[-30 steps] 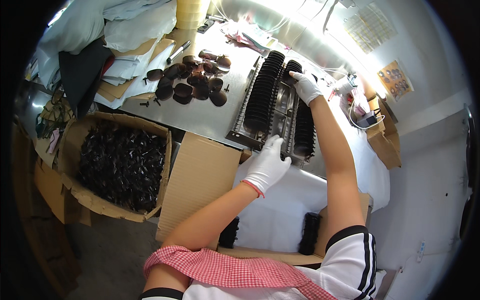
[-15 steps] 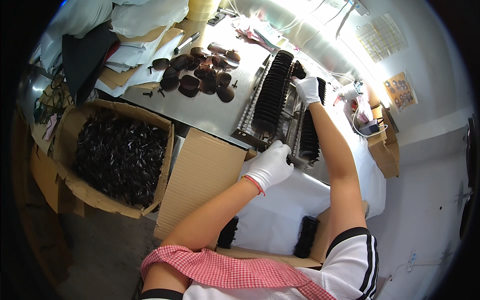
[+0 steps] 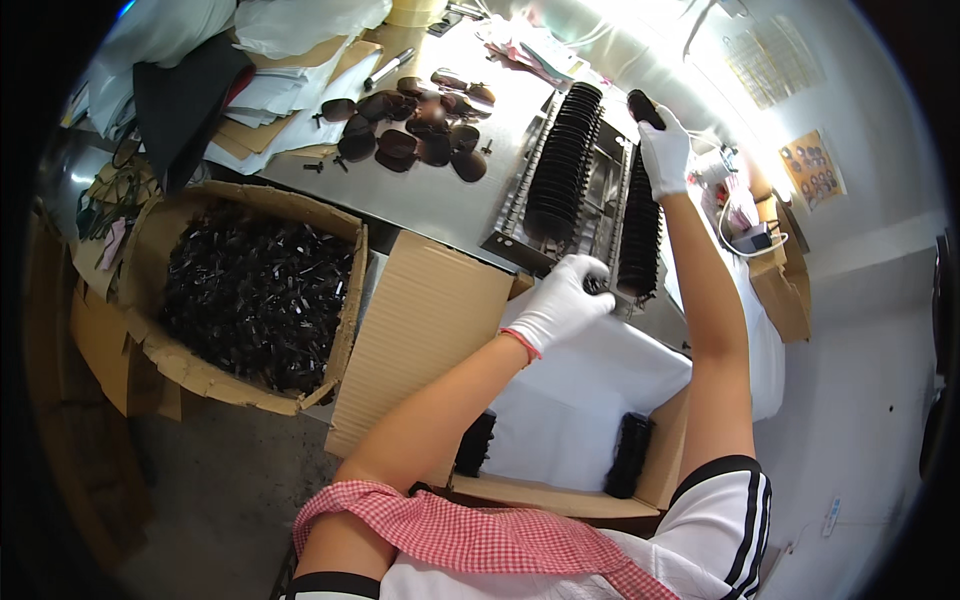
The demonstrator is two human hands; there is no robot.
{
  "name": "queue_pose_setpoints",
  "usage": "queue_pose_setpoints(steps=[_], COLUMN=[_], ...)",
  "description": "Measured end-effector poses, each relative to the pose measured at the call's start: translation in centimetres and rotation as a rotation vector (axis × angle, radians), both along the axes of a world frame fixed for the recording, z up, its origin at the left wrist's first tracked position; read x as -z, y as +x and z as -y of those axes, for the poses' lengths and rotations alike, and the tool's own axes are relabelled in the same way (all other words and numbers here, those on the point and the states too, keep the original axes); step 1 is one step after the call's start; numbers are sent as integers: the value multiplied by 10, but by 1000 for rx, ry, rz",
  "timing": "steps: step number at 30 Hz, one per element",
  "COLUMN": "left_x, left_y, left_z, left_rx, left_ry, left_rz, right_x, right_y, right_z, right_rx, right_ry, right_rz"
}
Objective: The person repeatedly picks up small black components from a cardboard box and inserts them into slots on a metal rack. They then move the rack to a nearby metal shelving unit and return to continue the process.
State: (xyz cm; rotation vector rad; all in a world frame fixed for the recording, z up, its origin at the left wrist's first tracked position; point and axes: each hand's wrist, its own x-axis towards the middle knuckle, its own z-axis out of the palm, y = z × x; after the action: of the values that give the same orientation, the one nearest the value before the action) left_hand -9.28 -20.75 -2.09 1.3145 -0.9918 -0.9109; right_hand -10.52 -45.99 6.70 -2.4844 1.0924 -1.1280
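Metal rack (image 3: 604, 172) (loose lenses (image 3: 434, 148) nearby)

The left forearm (image 3: 440, 398) is slanted from the lower middle of the frame up and rightward, bent at the elbow. The white-gloved left hand (image 3: 565, 303) is held just right of centre, its fingers curled toward the right. The right arm (image 3: 712, 275) is stretched upward, right of centre; the gloved right hand (image 3: 668, 150) is raised highest, its fingers bent inward.
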Motion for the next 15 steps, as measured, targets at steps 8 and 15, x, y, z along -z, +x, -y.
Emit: queue_pose_setpoints(steps=[8,15], left_x=[-40,4], left_y=[-57,-124], left_z=[-23,-48], left_rx=[-124,101], left_ry=[-313,56], left_rz=[-1157,-1482], right_x=[28,31], right_y=[-126,-228], right_z=[-209,-246], right_rx=[-405,-211], right_ry=[252,295], right_rz=[86,-379])
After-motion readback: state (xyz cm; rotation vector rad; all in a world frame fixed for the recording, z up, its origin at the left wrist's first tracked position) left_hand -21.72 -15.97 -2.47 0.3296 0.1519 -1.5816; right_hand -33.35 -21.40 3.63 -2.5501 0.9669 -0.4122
